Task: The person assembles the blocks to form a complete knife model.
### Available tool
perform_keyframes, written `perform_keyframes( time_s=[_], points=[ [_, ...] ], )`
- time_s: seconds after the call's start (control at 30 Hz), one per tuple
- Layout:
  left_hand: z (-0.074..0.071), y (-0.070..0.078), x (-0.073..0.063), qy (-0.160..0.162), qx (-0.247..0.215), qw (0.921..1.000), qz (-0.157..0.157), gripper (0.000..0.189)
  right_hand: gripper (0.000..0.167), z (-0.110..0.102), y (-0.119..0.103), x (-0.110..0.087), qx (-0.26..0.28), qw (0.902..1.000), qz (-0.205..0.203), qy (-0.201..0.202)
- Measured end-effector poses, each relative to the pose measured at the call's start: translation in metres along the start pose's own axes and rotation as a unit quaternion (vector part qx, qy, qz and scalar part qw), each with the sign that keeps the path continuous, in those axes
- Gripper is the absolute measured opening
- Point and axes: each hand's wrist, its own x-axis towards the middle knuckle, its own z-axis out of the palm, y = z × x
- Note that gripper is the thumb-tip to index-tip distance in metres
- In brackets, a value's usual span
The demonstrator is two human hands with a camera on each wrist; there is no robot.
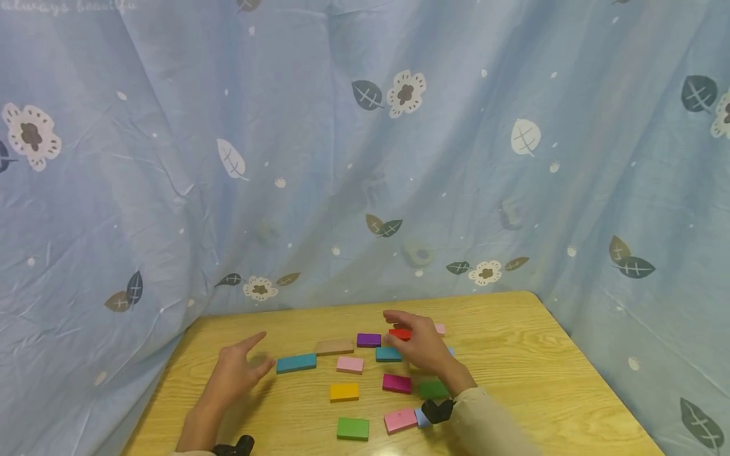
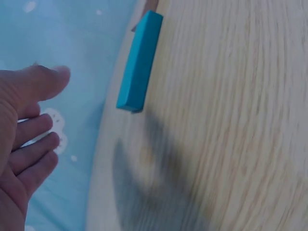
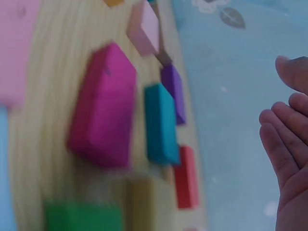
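My left hand hovers over the left of the table, thumb and fingers apart, holding nothing. Nearest to it lies a long blue block, also in the left wrist view as a teal block. My right hand hangs above the blocks on the right, its fingers loosely bent around nothing. Under and beside it are a red block, a short blue block and a purple block. The right wrist view shows that palm empty, with a magenta block nearby.
Flat on the wooden table lie a tan block, a pink block, a yellow block, a green block and a larger pink block. The right forearm partly covers another green block. A patterned curtain surrounds the table.
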Motion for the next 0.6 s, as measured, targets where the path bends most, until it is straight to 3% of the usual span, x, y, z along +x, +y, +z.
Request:
perform_keyframes(
  time_s=[0.1,0.3,0.5,0.6],
  points=[
    [0.007,-0.001,0.002,-0.022,-0.003,0.9997,0.005,0.060,0.049,0.018,0.002,0.003,0.033,0.9992,0.003,-0.023],
    [0.018,0.002,0.006,-0.058,-0.010,0.9983,0.004,0.054,0.038,0.051,0.006,0.010,0.042,0.9978,-0.009,-0.051],
    [0.033,0.004,0.010,-0.063,-0.009,0.9979,0.011,0.052,0.033,0.070,0.010,0.017,0.055,0.9960,0.008,-0.069],
    [0.040,0.006,0.011,-0.059,-0.002,0.9981,0.016,0.048,0.035,0.075,0.012,0.020,0.035,0.9970,0.015,-0.067]
  ],
)
